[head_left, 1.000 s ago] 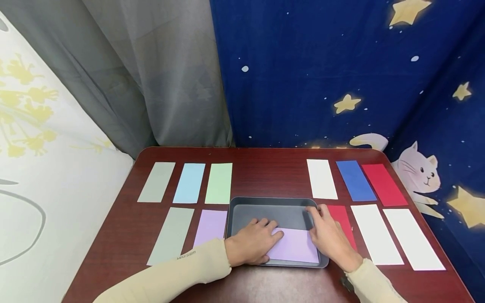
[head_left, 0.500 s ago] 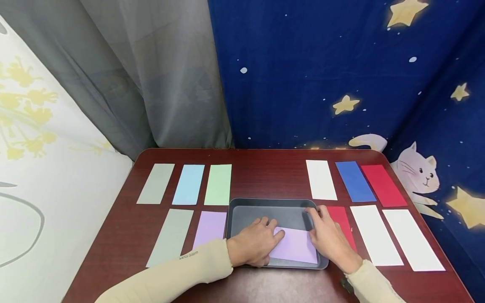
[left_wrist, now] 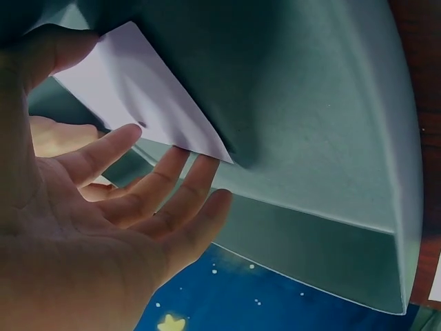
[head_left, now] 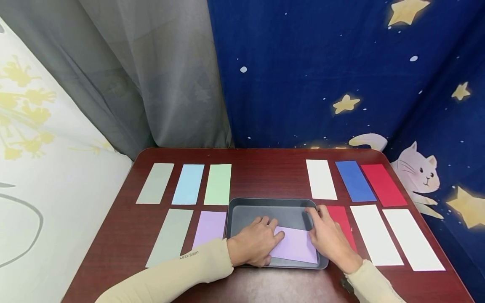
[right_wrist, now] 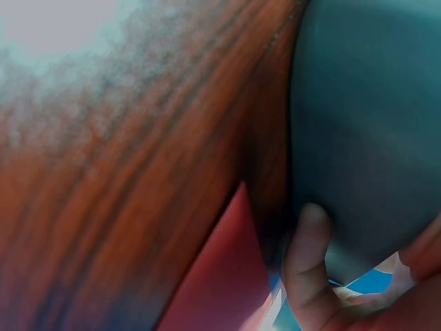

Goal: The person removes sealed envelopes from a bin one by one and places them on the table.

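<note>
In the head view my left hand (head_left: 255,243) reaches into a dark grey baking tray (head_left: 242,213). Its thumb and fingertips pinch a light purple paper sheet (head_left: 294,244), whose left end is covered by the hand. The left wrist view has the thumb at one edge of the purple paper sheet (left_wrist: 138,89) and the fingertips at another. With thumb and fingers astride the tray's right wall, my right hand (head_left: 330,237) grips the tray. One digit presses the tray's outer side (right_wrist: 365,103) in the right wrist view.
On the table (head_left: 269,176), left, lie grey (head_left: 155,183), light blue (head_left: 188,184), green (head_left: 217,184) and purple (head_left: 209,228) sheets. White (head_left: 321,179), blue (head_left: 355,181) and red (head_left: 383,185) sheets lie right. Another red sheet (head_left: 342,223) sits partly under the right forearm.
The purple sheet under my left hand has tilted and shifted slightly left within the tray. The right hand keeps its place on the tray's right side.
</note>
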Available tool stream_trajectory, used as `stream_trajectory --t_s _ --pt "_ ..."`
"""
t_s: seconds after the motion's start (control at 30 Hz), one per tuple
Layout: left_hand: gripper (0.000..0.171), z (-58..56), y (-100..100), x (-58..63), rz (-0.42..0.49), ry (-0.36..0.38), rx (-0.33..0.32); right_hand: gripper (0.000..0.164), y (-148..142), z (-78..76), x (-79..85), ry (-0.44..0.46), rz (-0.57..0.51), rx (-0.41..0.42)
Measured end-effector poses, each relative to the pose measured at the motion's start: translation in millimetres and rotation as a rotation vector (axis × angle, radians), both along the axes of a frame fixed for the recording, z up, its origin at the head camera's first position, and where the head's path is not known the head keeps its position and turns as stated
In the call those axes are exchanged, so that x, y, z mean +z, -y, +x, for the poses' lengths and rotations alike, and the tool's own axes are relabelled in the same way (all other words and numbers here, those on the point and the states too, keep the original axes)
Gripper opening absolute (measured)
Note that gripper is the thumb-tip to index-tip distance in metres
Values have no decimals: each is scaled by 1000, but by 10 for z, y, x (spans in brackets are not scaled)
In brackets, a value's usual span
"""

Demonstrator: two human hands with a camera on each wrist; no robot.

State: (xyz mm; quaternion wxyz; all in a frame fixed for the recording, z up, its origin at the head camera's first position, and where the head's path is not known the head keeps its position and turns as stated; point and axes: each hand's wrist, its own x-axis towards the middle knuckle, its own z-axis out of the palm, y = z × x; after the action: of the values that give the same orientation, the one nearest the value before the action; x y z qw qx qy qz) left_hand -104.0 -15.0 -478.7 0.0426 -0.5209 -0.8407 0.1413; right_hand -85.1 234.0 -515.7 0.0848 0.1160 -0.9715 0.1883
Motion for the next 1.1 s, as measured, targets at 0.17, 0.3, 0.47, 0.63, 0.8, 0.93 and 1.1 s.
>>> stream_trajectory --t_s 0.17,0.3,0.47,0.63,0.8,0.93,1.1 --pt "57 -3 3 -12 23 -21 -6 56 4 -2 1 -13 -2 9" --pt "57 -12 5 -18 21 -13 12 56 8 -3 3 -17 -2 11" --pt "58 -33 45 -2 12 8 54 57 17 4 10 3 -1 -2" --pt "60 -78 120 43 28 34 91 57 20 15 15 21 -1 -14" --pt "63 -126 208 106 32 88 149 57 15 17 13 19 2 -12" --pt "65 -156 307 186 50 110 194 56 9 14 8 20 3 -11" --pt "66 -191 495 275 124 84 224 56 7 6 6 11 8 -13"
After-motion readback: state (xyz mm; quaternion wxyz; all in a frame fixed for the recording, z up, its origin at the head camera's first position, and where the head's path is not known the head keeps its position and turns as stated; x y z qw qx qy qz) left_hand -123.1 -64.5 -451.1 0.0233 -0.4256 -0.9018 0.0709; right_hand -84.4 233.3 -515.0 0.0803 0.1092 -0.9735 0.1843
